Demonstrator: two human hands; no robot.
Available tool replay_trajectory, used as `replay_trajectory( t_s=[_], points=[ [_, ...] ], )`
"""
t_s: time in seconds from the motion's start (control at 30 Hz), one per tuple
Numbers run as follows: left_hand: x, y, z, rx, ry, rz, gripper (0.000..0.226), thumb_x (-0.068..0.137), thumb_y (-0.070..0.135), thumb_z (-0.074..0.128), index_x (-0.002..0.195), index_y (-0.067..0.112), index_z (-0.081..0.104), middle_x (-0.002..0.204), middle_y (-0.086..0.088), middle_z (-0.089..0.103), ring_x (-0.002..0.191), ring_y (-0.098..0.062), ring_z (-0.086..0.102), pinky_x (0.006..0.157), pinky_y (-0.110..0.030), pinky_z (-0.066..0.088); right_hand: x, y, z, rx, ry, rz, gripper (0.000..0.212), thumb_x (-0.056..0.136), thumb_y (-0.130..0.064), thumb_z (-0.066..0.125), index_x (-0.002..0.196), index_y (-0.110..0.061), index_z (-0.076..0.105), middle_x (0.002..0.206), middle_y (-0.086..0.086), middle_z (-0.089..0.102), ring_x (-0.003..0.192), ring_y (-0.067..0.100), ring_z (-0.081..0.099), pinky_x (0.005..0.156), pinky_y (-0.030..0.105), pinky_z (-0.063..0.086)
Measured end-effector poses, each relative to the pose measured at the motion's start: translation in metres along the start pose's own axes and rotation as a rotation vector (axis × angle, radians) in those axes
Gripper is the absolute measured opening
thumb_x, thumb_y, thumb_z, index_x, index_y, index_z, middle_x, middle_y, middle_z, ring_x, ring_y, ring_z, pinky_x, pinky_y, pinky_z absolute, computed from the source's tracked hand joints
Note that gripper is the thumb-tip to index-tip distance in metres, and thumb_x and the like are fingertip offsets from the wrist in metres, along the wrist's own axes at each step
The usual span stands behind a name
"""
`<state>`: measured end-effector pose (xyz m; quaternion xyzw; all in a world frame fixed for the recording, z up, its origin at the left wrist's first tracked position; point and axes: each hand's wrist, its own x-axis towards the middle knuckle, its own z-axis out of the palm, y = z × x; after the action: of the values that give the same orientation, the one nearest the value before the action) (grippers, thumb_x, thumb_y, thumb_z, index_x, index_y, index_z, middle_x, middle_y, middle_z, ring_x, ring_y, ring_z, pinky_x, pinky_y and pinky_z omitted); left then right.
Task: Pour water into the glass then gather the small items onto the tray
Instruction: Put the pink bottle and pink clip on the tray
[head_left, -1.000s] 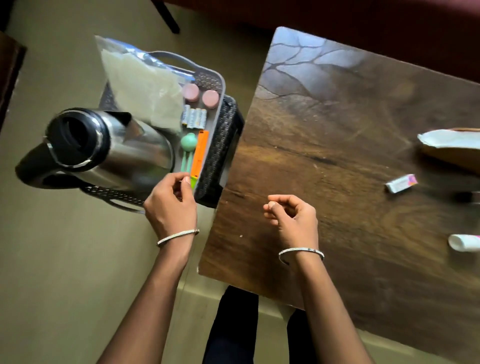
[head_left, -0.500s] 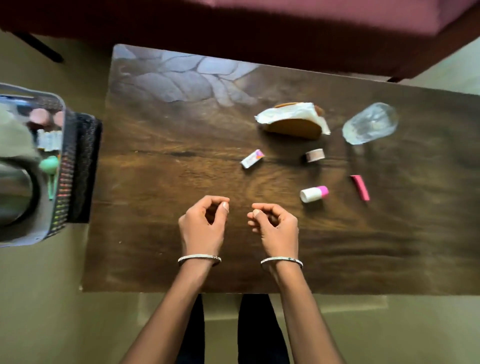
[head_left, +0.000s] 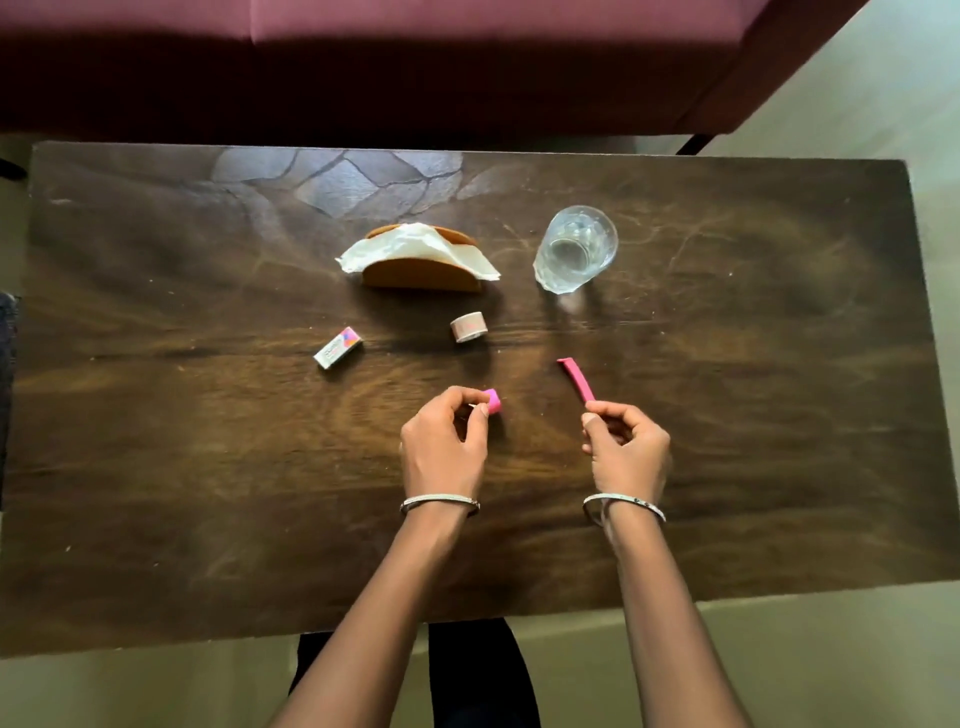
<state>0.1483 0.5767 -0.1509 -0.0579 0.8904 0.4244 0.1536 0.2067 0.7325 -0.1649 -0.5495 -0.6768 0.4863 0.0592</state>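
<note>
At the wooden table, both my hands are at work among the small items: my left hand pinches a little thing by its pink cap between thumb and forefinger, the other fingers curled under. The rest of that thing is hidden behind my fingers, so I cannot tell whether it is lifted or touching the wood. My right hand, well apart from the left, pinches the near end of a pink stick between thumb and forefinger; the stick slants away from me toward the far left, its far end free of my grip. Beyond the right hand, toward the far side of the table, the glass stands upright with clear water in it. Just left of the glass stands a wooden napkin holder with white napkins in it. Nearer me than the holder a tape roll lies on the wood, and left of that, apart from it, a small white box with a pink and orange end lies flat. A silver bangle circles each wrist. A maroon sofa runs along the far edge of the table
</note>
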Motion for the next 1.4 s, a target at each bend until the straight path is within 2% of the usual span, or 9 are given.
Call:
replay_trajectory(
  t_s=[0.13, 0.2, 0.43, 0.63, 0.83, 0.93, 1.07, 1.27, 1.4],
  points=[
    [0.013, -0.002, 0.022, 0.438, -0.086, 0.096, 0.026, 0.083, 0.034, 0.069, 0.107, 0.028, 0.064, 0.107, 0.006, 0.062, 0.101, -0.019, 0.057, 0.084, -0.036, 0.047, 0.038, 0.002, 0.0, -0.148, 0.032, -0.108, 0.012, 0.079, -0.012, 0.075, 0.088, -0.018, 0.077, 0.077, -0.002, 0.073, 0.063, 0.001, 0.064, 0.071, 0.011, 0.051],
    [0.017, -0.005, 0.031, 0.627, -0.132, 0.09, 0.045, 0.078, 0.04, 0.073, 0.119, 0.03, 0.057, 0.12, 0.004, 0.055, 0.112, -0.021, 0.051, 0.088, -0.039, 0.043, 0.053, 0.003, 0.006, -0.217, -0.004, -0.122, 0.015, 0.079, -0.015, 0.077, 0.093, -0.018, 0.076, 0.083, -0.002, 0.073, 0.071, 0.005, 0.066, 0.07, 0.002, 0.043],
    [0.022, -0.016, 0.048, 0.765, -0.119, 0.059, 0.047, 0.081, 0.032, 0.072, 0.123, 0.027, 0.051, 0.122, 0.002, 0.057, 0.113, -0.021, 0.053, 0.09, -0.038, 0.041, 0.069, 0.011, 0.035, -0.349, -0.076, -0.157, 0.025, 0.073, -0.018, 0.085, 0.093, -0.017, 0.07, 0.094, 0.002, 0.067, 0.087, 0.022, 0.065, 0.085, 0.039, 0.056],
    [0.019, -0.022, 0.044, 0.51, -0.082, 0.001, 0.033, 0.081, 0.03, 0.071, 0.111, 0.025, 0.056, 0.108, 0.004, 0.061, 0.101, -0.019, 0.058, 0.086, -0.038, 0.044, 0.066, 0.015, 0.037, -0.316, -0.08, -0.104, 0.014, 0.077, -0.02, 0.083, 0.084, -0.017, 0.072, 0.078, 0.001, 0.071, 0.069, 0.019, 0.067, 0.079, 0.039, 0.058],
    [0.013, -0.036, 0.026, 0.032, -0.004, -0.147, 0.031, 0.078, 0.031, 0.076, 0.106, 0.023, 0.065, 0.095, 0.008, 0.069, 0.083, -0.008, 0.062, 0.073, -0.025, 0.051, 0.031, 0.01, 0.032, 0.002, -0.231, 0.039, 0.016, 0.074, -0.018, 0.087, 0.084, -0.018, 0.075, 0.069, -0.007, 0.072, 0.058, -0.002, 0.067, 0.055, 0.01, 0.05],
    [0.008, -0.051, 0.012, -0.046, -0.009, -0.186, 0.033, 0.08, 0.031, 0.075, 0.11, 0.023, 0.065, 0.096, 0.011, 0.069, 0.084, -0.001, 0.061, 0.067, -0.005, 0.042, 0.002, 0.006, 0.042, 0.174, -0.334, 0.177, 0.021, 0.073, -0.013, 0.087, 0.09, -0.014, 0.074, 0.077, 0.003, 0.077, 0.065, 0.009, 0.07, 0.058, 0.019, 0.053],
    [0.0, -0.073, -0.016, -0.122, 0.028, -0.203, 0.029, 0.079, 0.029, 0.075, 0.106, 0.026, 0.065, 0.094, 0.016, 0.068, 0.087, 0.012, 0.06, 0.071, 0.003, 0.039, -0.048, 0.008, 0.063, 0.19, -0.389, 0.237, 0.028, 0.073, -0.011, 0.087, 0.098, -0.011, 0.073, 0.077, 0.008, 0.077, 0.069, 0.017, 0.071, 0.073, 0.034, 0.06],
    [-0.021, -0.115, -0.071, -0.267, 0.073, -0.255, 0.029, 0.078, 0.025, 0.076, 0.105, 0.023, 0.067, 0.093, 0.011, 0.071, 0.087, -0.001, 0.067, 0.084, -0.029, 0.056, -0.127, 0.013, 0.097, 0.08, -0.39, 0.114, 0.024, 0.076, -0.013, 0.085, 0.094, -0.023, 0.072, 0.067, 0.0, 0.074, 0.063, 0.006, 0.067, 0.065, 0.018, 0.055],
    [-0.043, -0.151, -0.13, -0.34, 0.121, -0.259, 0.028, 0.075, 0.026, 0.077, 0.103, 0.025, 0.068, 0.09, 0.01, 0.073, 0.082, -0.001, 0.069, 0.082, -0.031, 0.058, -0.19, 0.013, 0.132, 0.024, -0.401, 0.073, 0.023, 0.079, -0.015, 0.083, 0.099, -0.02, 0.072, 0.071, 0.001, 0.072, 0.062, 0.008, 0.063, 0.064, 0.02, 0.05]
  ],
)
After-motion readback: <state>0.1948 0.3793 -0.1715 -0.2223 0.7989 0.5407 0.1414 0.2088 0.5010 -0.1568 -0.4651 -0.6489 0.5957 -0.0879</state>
